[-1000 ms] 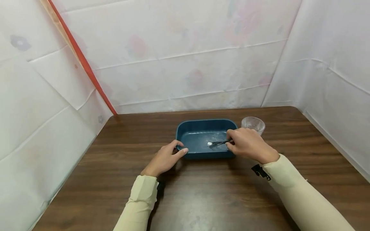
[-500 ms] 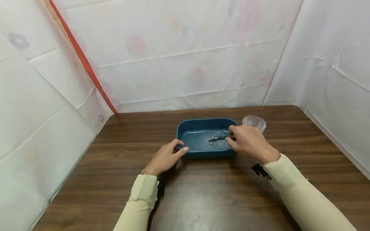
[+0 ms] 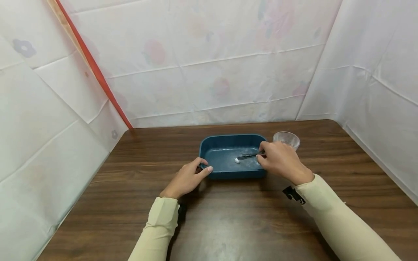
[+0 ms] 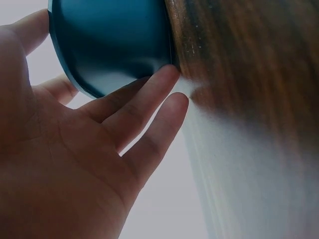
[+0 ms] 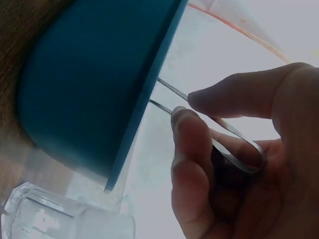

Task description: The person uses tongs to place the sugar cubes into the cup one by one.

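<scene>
My left hand (image 3: 186, 178) holds the near left corner of a dark teal rectangular dish (image 3: 218, 156), thumb at the rim. In the left wrist view, its fingers (image 4: 144, 104) lie along the outside of the dish wall. Metal tweezers (image 3: 248, 155) are pinched in my right hand (image 3: 282, 161), which is over the dish's right end. Their tips reach down to a small white lump (image 3: 237, 160) inside the dish. From the right wrist, the tweezers' arms (image 5: 241, 137) stand apart where they pass behind the rim, and the tips are hidden.
A clear glass cup (image 3: 286, 137) stands just right of the dish, partly behind my right hand. The brown wood-grain table (image 3: 156, 152) meets white patterned sheeting (image 3: 196, 79) at the back and sides. White specks dot the dish floor.
The tweezers have shifted slightly up and right at the lump. The lump was mostly covered half a second ago and shows at the tips now. My left hand has stayed on the dish.
</scene>
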Demonstrator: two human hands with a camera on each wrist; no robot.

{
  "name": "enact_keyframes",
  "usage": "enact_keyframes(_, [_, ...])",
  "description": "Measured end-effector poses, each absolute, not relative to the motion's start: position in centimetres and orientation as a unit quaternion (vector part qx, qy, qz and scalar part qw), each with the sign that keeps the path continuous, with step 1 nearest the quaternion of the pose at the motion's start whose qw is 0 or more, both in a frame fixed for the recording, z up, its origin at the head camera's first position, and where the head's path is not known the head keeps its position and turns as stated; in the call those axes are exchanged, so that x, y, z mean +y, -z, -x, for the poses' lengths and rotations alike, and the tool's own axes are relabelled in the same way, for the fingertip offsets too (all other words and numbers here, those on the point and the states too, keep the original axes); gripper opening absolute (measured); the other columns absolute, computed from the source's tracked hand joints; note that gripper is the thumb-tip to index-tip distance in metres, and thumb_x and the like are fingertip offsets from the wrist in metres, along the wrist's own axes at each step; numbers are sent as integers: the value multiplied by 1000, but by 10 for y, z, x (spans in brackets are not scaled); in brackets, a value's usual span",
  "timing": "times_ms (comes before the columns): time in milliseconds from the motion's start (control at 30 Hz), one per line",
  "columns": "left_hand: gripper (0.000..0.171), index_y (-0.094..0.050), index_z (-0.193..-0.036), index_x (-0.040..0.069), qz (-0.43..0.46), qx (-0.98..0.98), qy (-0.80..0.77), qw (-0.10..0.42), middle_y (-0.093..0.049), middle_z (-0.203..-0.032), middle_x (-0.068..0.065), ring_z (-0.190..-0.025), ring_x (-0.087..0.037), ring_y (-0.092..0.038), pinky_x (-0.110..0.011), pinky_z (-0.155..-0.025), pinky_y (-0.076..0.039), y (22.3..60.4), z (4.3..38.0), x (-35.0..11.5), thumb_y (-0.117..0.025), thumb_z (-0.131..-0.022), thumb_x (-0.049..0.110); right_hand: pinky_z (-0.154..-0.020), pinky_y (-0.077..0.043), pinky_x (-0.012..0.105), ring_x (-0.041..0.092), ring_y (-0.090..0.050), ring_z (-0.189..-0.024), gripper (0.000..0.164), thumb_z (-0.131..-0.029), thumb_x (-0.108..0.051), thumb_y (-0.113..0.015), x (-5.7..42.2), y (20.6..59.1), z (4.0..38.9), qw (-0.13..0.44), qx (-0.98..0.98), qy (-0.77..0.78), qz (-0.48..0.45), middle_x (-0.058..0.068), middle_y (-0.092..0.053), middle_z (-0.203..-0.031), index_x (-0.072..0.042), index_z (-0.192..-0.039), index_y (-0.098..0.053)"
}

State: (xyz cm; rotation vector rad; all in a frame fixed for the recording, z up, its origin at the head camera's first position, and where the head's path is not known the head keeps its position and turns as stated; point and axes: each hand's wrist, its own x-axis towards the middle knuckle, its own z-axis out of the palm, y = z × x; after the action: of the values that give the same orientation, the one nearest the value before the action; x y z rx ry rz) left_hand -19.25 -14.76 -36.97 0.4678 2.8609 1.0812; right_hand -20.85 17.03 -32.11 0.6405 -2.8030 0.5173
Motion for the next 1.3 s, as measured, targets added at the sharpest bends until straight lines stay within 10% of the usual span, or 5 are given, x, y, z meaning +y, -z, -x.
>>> enact_keyframes(1300, [47, -60, -129, 19, -142, 927, -347, 22, -63, -95, 5, -81, -16, -57, -38, -75, -49, 369, 193, -149, -54, -100, 55, -53, -48, 31, 7, -51, -52, 12, -88, -12, -64, 162, 328, 208, 103, -948, -158, -255, -3, -64, -69, -8, -96, -72])
